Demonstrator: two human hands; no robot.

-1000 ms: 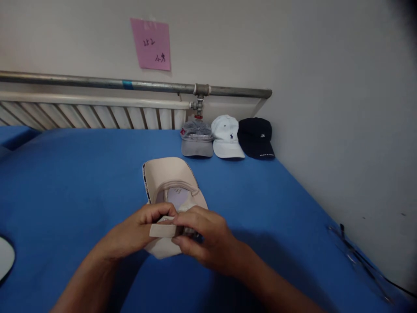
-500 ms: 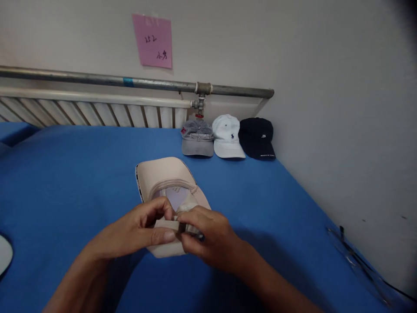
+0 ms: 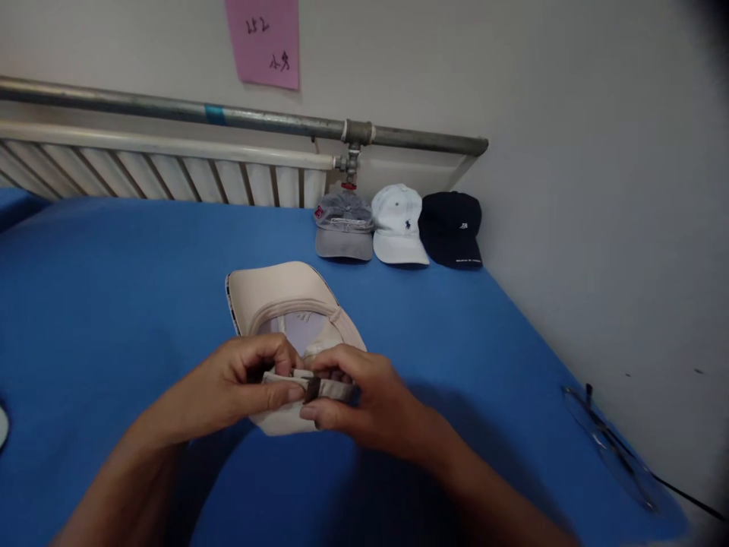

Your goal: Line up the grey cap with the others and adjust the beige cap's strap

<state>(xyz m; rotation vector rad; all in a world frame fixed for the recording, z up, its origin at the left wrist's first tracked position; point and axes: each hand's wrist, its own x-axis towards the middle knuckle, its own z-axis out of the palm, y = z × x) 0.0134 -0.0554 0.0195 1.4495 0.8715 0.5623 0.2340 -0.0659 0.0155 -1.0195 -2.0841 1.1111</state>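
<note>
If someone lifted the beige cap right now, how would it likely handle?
The beige cap would probably feel light, since it looks like thin fabric. Its brim is likely fairly stiff, holding a smooth curve. The strap may flop, as it looks narrow and bent.

Cream cap: matt cloth, smooth brim. Strap: cloth, matt. Slide: dark, metal or plastic unclear. Grey cap: cloth, washed-looking, mottled. White cap, black cap: matt cloth. Sheet: blue cloth, matt, mostly smooth. Pipe: bare metal, dull sheen, scuffed. Radiator: painted, smooth, slight gloss. Note: pink paper, matt. Wall: matt, smooth, few specks.
</note>
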